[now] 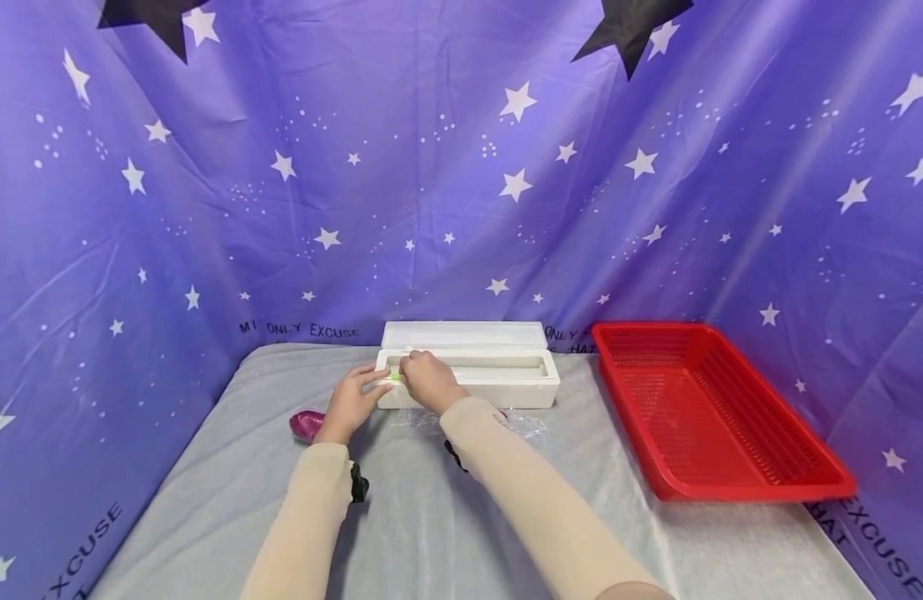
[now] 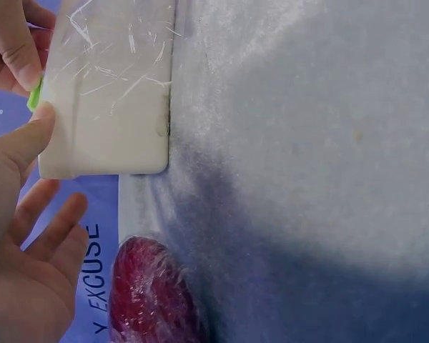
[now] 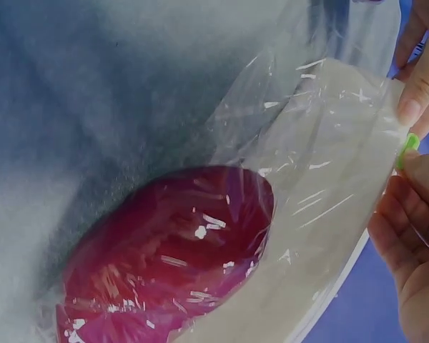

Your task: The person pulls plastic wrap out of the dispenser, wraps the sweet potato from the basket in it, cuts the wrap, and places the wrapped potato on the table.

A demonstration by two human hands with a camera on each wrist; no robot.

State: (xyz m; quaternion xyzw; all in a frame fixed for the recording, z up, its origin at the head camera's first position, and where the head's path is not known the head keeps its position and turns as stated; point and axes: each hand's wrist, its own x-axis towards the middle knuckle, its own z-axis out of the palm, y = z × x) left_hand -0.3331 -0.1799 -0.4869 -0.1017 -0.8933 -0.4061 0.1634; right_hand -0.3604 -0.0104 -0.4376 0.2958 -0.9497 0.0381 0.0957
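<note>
A long white cling film box (image 1: 499,395) lies before both hands, its lid (image 1: 465,335) tipped back. My right hand (image 1: 431,382) pinches a small green slide cutter (image 3: 409,148) on the box's front edge, near the left end. At that end my left hand (image 1: 351,404) holds the front rim, thumb in front and index finger over the top; its other fingers spread loosely in the left wrist view. Clear film (image 3: 307,179) hangs down the box front. Under it lies a glossy purple-red oblong item (image 3: 171,239), mostly hidden by my right arm in the head view.
Left of the box sits another purple-red oblong item (image 2: 150,293), wrapped in film. A red plastic basket (image 1: 660,467) stands on the right. Grey cloth (image 1: 199,508) covers the table, and a purple star-printed curtain (image 1: 431,208) encloses the back and sides.
</note>
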